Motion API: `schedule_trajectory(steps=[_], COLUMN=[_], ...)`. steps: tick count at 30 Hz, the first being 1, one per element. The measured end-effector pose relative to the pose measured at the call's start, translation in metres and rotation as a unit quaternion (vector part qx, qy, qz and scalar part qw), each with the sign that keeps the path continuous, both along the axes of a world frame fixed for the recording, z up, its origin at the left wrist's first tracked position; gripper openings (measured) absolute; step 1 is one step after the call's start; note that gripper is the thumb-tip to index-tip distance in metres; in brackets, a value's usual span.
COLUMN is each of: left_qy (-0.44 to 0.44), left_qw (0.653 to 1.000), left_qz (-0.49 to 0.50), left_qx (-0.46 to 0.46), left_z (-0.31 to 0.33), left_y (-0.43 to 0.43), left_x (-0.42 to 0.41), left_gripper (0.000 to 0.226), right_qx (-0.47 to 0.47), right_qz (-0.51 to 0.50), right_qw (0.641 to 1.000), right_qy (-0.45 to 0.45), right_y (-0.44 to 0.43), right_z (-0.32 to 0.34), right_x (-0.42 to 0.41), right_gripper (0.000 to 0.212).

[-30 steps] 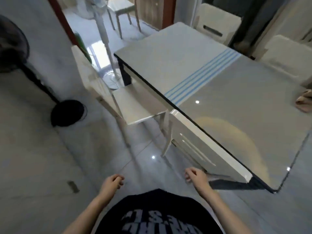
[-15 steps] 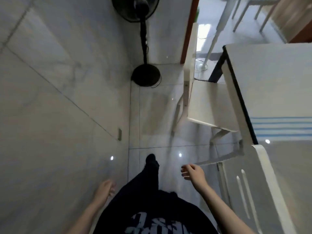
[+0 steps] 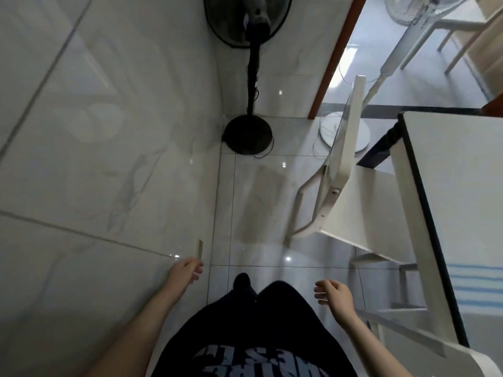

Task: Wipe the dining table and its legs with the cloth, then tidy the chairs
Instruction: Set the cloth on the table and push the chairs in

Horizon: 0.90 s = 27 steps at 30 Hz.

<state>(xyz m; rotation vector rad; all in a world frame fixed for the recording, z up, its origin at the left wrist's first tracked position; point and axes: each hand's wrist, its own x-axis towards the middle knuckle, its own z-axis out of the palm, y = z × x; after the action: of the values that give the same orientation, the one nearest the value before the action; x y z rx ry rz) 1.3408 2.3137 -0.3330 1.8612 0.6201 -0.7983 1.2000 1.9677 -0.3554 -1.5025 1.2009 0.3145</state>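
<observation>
The dining table [image 3: 462, 191] fills the right edge, pale with a dark rim and blue stripes. A white chair [image 3: 362, 208] stands against its side, seat partly under the top. The white back of a nearer chair [image 3: 424, 346] shows at the lower right. My left hand [image 3: 185, 273] hangs by the wall with loosely curled fingers and holds nothing. My right hand [image 3: 333, 293] hangs empty above the floor, left of the nearer chair. No cloth is in view.
A black standing fan [image 3: 249, 131] stands at the wall ahead. Beyond the white chair are a white fan base [image 3: 362, 137] and a red-brown door frame [image 3: 334, 61]. A tiled wall [image 3: 95, 159] runs close on my left. Glossy floor tiles lie between.
The view has swung left, from the table top to the floor and wall. Both hands stay low and empty; the left hand has moved close to the wall.
</observation>
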Motion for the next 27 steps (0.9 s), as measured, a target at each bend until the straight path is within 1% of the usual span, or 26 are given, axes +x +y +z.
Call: schedule_trajectory(steps=[4, 7, 9, 11, 13, 14, 16, 17, 19, 20, 22, 25, 26, 27], left_qy=[-0.019, -0.029, -0.049, -0.080, -0.121, -0.145, -0.194, -0.218, -0.274, -0.308, -0.371, -0.443, -0.460, -0.479], left_qw=[1.000, 0.999, 0.998, 0.994, 0.986, 0.978, 0.953, 0.936, 0.892, 0.864, 0.795, 0.680, 0.646, 0.613], left_qz=[-0.017, -0.027, -0.042, -0.063, -0.107, -0.141, -0.219, -0.262, -0.351, -0.393, -0.477, -0.584, -0.608, -0.627], left_qx=[-0.010, -0.023, -0.024, -0.033, -0.048, -0.055, -0.074, -0.083, -0.075, -0.066, -0.055, -0.039, -0.034, -0.032], left_z=[0.015, 0.022, 0.026, 0.038, 0.058, 0.070, 0.093, 0.103, 0.119, 0.127, 0.139, 0.148, 0.148, 0.146], left_y=[-0.020, -0.035, -0.052, -0.076, -0.107, -0.125, -0.165, -0.187, -0.234, -0.258, -0.304, -0.364, -0.380, -0.393], left_x=[0.056, 0.094, 0.124, 0.160, 0.198, 0.217, 0.254, 0.271, 0.301, 0.313, 0.330, 0.340, 0.343, 0.347], left_gripper=[0.020, 0.021, 0.024, 0.027, 0.028, 0.028, 0.026, 0.022, 0.010, 0.013, 0.024, 0.036, 0.038, 0.040], right_qx=[-0.016, -0.016, -0.037, -0.083, -0.156, -0.206, -0.294, -0.324, -0.362, -0.370, -0.363, -0.316, -0.308, -0.298], right_qz=[0.010, 0.064, 0.103, 0.102, 0.069, 0.049, 0.008, -0.012, -0.035, -0.036, -0.033, -0.023, -0.016, -0.015], right_qw=[0.999, 0.992, 0.979, 0.962, 0.937, 0.921, 0.892, 0.884, 0.884, 0.889, 0.908, 0.939, 0.944, 0.949], right_qy=[-0.026, -0.105, -0.171, -0.241, -0.305, -0.327, -0.344, -0.336, -0.294, -0.266, -0.206, -0.131, -0.114, -0.099], right_y=[-0.005, 0.001, 0.004, 0.002, -0.007, -0.013, -0.031, -0.042, -0.065, -0.075, -0.087, -0.091, -0.090, -0.089], right_z=[0.022, 0.062, 0.095, 0.133, 0.167, 0.181, 0.196, 0.199, 0.195, 0.189, 0.175, 0.159, 0.157, 0.155], right_x=[0.050, 0.105, 0.146, 0.184, 0.217, 0.229, 0.250, 0.260, 0.275, 0.281, 0.288, 0.297, 0.300, 0.303], right_gripper=[0.021, 0.021, 0.019, 0.019, 0.019, 0.018, 0.015, 0.014, 0.020, 0.024, 0.032, 0.053, 0.053, 0.050])
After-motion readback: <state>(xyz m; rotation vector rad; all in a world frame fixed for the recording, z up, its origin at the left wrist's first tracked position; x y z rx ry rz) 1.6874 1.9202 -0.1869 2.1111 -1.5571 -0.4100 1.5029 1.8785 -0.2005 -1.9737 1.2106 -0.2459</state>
